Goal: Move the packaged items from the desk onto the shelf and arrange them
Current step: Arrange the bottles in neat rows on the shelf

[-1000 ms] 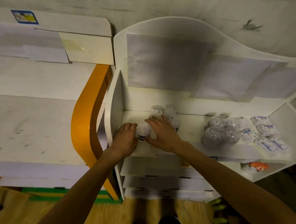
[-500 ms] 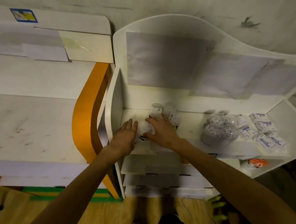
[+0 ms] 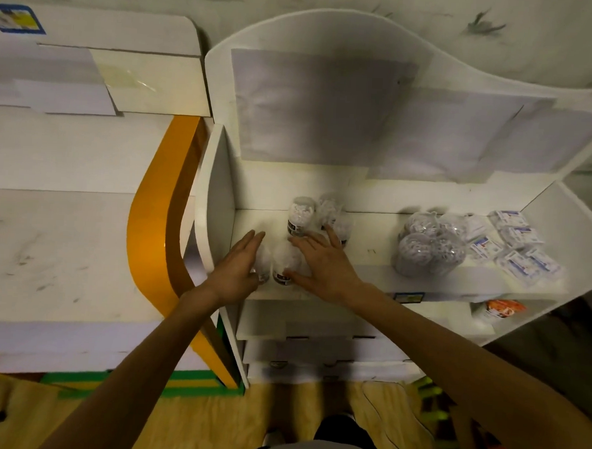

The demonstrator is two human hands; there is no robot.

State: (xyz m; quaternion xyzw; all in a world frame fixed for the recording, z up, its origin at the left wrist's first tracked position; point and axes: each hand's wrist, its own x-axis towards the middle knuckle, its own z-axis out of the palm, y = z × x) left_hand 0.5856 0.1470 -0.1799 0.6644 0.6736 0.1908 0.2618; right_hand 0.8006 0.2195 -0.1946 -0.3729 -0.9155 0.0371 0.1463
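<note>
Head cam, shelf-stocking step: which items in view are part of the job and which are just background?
In the job:
- left hand and right hand, fingers straight, flanking the front jars
- rear jars
- round clear packs
- flat sachets
- shelf
- desk

Just there:
- orange packet on the lower shelf
- orange desk trim
- blue-edged sticker

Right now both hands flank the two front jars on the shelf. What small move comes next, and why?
Probably ease both hands inward to nudge the two front jars back toward the rear jars. The left hand and right hand lie flat-fingered on either side of the front pair, gripping nothing, and the pair sits near the front edge of the shelf, with a gap behind.
</note>
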